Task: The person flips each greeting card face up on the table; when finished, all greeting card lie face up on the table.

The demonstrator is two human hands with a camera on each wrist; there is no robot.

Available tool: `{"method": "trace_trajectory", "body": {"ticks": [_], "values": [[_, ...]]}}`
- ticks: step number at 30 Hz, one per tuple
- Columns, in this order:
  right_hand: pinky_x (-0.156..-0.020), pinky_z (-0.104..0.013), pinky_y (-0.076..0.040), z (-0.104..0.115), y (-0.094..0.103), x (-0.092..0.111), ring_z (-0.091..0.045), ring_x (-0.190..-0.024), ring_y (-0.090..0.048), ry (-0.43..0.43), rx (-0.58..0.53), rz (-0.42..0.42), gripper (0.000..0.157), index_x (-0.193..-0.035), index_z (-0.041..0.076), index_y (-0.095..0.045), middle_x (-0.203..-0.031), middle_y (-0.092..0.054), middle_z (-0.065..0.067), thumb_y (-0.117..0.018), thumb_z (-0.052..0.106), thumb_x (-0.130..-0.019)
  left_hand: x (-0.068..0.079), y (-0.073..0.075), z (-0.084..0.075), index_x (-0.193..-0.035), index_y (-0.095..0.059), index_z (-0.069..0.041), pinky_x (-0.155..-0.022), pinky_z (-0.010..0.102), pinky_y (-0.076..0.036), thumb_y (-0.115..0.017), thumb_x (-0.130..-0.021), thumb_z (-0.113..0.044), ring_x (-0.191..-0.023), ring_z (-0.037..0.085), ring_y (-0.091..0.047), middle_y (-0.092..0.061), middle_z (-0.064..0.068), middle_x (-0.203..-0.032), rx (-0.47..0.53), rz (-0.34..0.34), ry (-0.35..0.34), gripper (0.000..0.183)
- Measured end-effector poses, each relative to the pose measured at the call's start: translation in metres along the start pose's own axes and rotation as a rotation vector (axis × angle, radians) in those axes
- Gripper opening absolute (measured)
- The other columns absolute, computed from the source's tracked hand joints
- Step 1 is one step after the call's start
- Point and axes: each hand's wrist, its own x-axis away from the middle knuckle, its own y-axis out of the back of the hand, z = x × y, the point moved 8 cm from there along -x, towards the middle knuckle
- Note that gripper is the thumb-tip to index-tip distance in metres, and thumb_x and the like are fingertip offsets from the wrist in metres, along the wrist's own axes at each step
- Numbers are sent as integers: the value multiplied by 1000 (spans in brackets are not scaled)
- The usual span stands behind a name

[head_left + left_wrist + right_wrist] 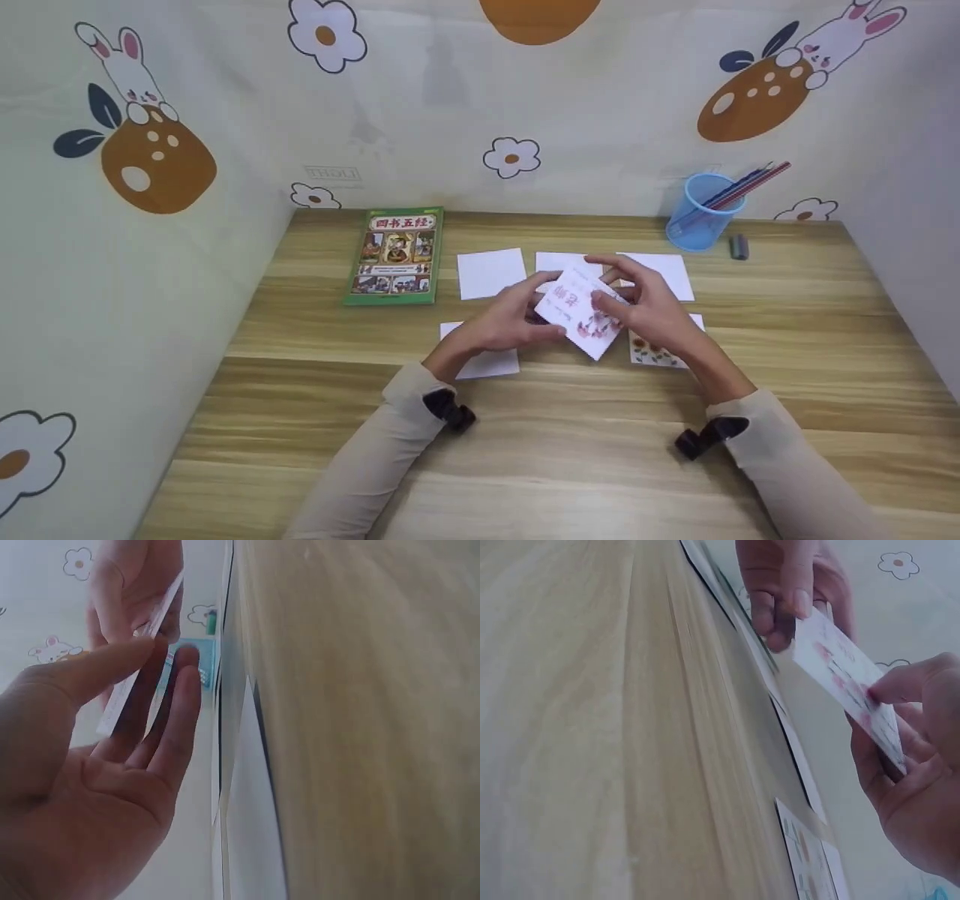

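Note:
A white card (pixel 574 301) with pink flowers and red Chinese characters is held tilted above the table between both hands. My left hand (pixel 512 319) pinches its left corner, thumb on the near face and fingers behind. From the other side my right hand (pixel 654 306) grips the card, its thumb pressed on the printed flowers and its fingers underneath, as the right wrist view shows. Below and around the hands lie several other cards, among them a sunflower card (pixel 651 352) partly covered by the right hand and a white card (pixel 487 365) by the left wrist.
Along the back row are a blank white card (pixel 491 274) and another white card (pixel 671 276). A green book (pixel 396 256) lies to their left. At the back right stand a blue mesh cup (pixel 697 217) with pencils and a small dark eraser-like block (pixel 739 247).

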Motion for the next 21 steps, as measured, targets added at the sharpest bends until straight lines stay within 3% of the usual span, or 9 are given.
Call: {"method": "trace_trajectory", "body": {"ticks": [5,9,11,13,17,21], "values": [[-80,-24,-62,-8,8,1,-17,-91,-75,-53,-73,25,63,-155,11,-55,-105,-73,-12,-80,10,-98,-1,16,3,-163,-41,-12,-92,27,-62,-69,-102,-9,-104,23,-79,-74,13,-117,107,-181,34,67],[-94,-25,-61,-7,6,0,-18,-116,-72,-57,-41,58,70,-156,17,-53,-130,-73,-10,-86,15,-94,-1,25,1,-149,-55,-9,-85,26,-61,-64,-107,-13,-96,18,-76,-74,9,-106,162,-284,-8,44],[-100,-25,-59,-5,3,-1,-20,-126,-68,-41,-12,68,72,-157,17,-53,-141,-69,-8,-87,17,-93,-2,25,-2,-143,-62,-8,-85,25,-61,-63,-109,-14,-97,15,-74,-75,10,-109,126,-289,-38,34],[-99,-24,-59,-2,0,-1,-22,-125,-68,-18,22,68,71,-157,15,-54,-141,-68,-8,-87,17,-93,-3,23,-4,-138,-69,-9,-88,25,-61,-62,-110,-16,-100,12,-72,-77,11,-116,80,-274,-59,30],[-89,-22,-61,1,-5,-1,-22,-106,-74,16,47,52,64,-153,17,-59,-127,-72,-11,-85,15,-95,-3,19,-4,-136,-76,-16,-89,24,-60,-63,-111,-23,-101,9,-71,-77,6,-130,7,-245,-56,29],[-77,-22,-62,0,-5,-1,-21,-86,-74,12,29,31,56,-146,17,-64,-116,-66,-13,-84,11,-94,-2,19,-3,-140,-74,-19,-83,21,-56,-69,-107,-28,-95,6,-68,-78,2,-129,-57,-238,-42,34]]}}
